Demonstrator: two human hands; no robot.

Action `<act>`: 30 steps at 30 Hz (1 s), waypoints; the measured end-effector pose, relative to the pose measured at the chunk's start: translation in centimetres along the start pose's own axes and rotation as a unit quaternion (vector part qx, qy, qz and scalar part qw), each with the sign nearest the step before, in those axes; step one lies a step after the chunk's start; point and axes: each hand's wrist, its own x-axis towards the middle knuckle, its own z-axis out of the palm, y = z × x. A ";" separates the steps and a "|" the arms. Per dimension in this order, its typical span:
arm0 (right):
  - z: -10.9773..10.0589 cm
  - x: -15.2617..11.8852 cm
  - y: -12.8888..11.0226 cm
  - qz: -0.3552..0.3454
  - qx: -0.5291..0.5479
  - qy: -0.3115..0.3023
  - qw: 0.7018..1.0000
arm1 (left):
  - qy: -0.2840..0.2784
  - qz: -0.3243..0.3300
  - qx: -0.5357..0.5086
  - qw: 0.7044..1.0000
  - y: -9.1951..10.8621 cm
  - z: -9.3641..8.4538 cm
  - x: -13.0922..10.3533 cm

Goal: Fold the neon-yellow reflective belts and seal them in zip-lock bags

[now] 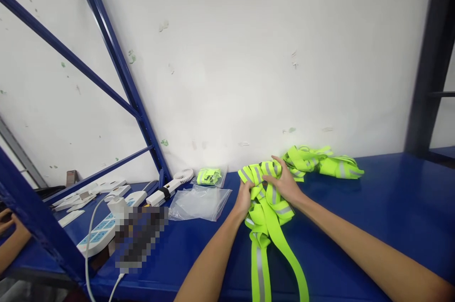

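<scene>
A bundle of neon yellow-green straps [265, 212] with silver reflective stripes is held above the blue surface, two long ends trailing toward the front edge. My left hand [244, 197] is closed on its left side. My right hand [284, 183] grips the upper right side, thumb across the front. More neon strap bundles [309, 160] lie against the wall just beyond my right hand. A folded neon piece in a clear bag [209, 176] rests farther left, behind some flat clear plastic bags [199, 202].
A white handheld fan [170, 188], a power strip [103, 233] with cables, and a pixelated item [140, 238] are on the left of the blue table [384, 216]. Blue frame posts [117, 50] rise at left. Another person's hand [16, 235] shows at far left.
</scene>
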 end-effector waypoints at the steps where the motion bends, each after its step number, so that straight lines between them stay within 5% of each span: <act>1: 0.1 -0.1 0.2 0.019 0.012 -0.011 1.000 | 0.015 0.025 0.006 1.000 0.1 -0.1 0.0; 5: 0.6 0.3 1.2 0.081 0.095 -0.044 0.991 | 0.008 0.075 0.054 0.996 0.3 0.0 -0.2; 8: 0.7 1.1 1.8 0.059 0.139 -0.041 0.988 | 0.003 0.076 0.113 0.991 0.4 0.2 -0.4; 12: 0.1 0.8 1.5 0.019 0.038 -0.015 0.999 | -0.017 0.085 0.144 0.986 0.5 0.2 -0.6; 16: -1.3 -0.4 1.0 0.015 -0.013 -0.091 0.996 | -0.044 0.079 0.120 0.989 0.5 0.2 -1.0; 21: -3.1 -0.5 0.5 0.082 0.086 -0.186 0.975 | -0.040 0.082 0.088 0.992 0.1 0.9 -1.1; 27: -2.9 -0.1 0.0 0.024 0.078 -0.109 0.991 | -0.041 0.004 -0.001 0.999 0.7 0.9 -0.8; 30: -2.8 -0.1 0.0 -0.038 0.032 -0.101 0.994 | -0.103 -0.075 -0.028 0.992 1.5 0.7 -1.1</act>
